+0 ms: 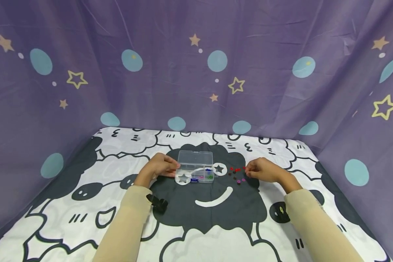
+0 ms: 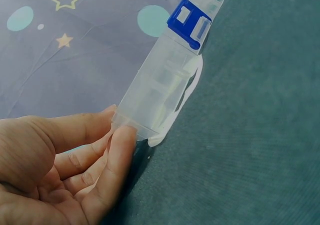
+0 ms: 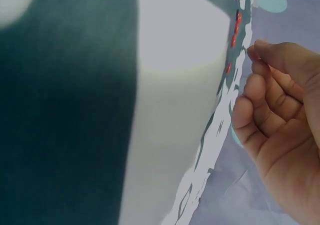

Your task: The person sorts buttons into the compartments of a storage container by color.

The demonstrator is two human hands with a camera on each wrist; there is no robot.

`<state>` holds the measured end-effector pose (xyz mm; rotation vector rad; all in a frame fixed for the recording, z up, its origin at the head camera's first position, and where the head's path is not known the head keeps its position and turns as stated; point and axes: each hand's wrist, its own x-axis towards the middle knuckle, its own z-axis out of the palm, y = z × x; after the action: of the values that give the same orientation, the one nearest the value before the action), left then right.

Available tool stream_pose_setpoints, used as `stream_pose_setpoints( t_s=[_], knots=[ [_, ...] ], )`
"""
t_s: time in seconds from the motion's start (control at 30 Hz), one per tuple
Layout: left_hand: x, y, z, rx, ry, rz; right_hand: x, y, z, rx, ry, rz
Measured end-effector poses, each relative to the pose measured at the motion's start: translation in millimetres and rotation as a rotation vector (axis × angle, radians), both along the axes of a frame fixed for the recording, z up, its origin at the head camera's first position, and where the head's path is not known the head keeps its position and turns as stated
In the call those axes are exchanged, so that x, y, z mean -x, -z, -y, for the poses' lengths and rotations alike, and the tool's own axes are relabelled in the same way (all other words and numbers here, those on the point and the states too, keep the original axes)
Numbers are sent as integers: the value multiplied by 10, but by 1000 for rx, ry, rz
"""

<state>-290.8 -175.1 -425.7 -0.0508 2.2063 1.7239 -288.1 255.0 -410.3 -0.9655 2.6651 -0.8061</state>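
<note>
A clear plastic compartment box (image 1: 194, 177) stands with its transparent lid (image 1: 195, 158) raised at the back. My left hand (image 1: 161, 167) holds its left end; in the left wrist view, the thumb and fingers pinch the clear corner, and a blue latch (image 2: 189, 24) shows on the front. Small blue (image 1: 208, 170) and green pieces (image 1: 210, 177) lie in the right compartments. My right hand (image 1: 263, 170) is at the right edge of scattered red beads (image 1: 237, 170), fingers curled, thumb and forefinger tips close together. I cannot tell whether a bead is between them.
Dark beads (image 1: 234, 178) and purple ring-shaped beads (image 1: 243, 180) lie scattered near the red ones. The cloth (image 1: 213, 218) underneath has a sheep print. A purple curtain (image 1: 170, 98) with stars stands behind and at both sides. A black device (image 1: 157, 203) sits at the left cuff.
</note>
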Motion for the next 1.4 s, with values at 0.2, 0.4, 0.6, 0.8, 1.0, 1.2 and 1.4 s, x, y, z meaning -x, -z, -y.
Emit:
stream_pose_setpoints(
  t_s=[0.2,0.4,0.6,0.8,1.0,1.2,1.4],
  knots=[
    [-1,4,12,-12,-2,2,22,3,-43,-37,18,17],
    [-3,11,14,-10,0,5,50,32,-77,-86,2,32],
    [-9,2,9,-2,0,2,67,47,-71,-113,-7,4],
    [1,8,6,-12,0,10,61,30,-70,-129,2,9],
    [10,13,-1,-10,-3,10,53,33,-89,-127,-12,20],
    [0,9,-4,-6,-3,5,55,35,-90,-115,-40,8],
    [-1,6,-10,-3,-5,3,68,41,-59,-81,-26,-12]
  ],
)
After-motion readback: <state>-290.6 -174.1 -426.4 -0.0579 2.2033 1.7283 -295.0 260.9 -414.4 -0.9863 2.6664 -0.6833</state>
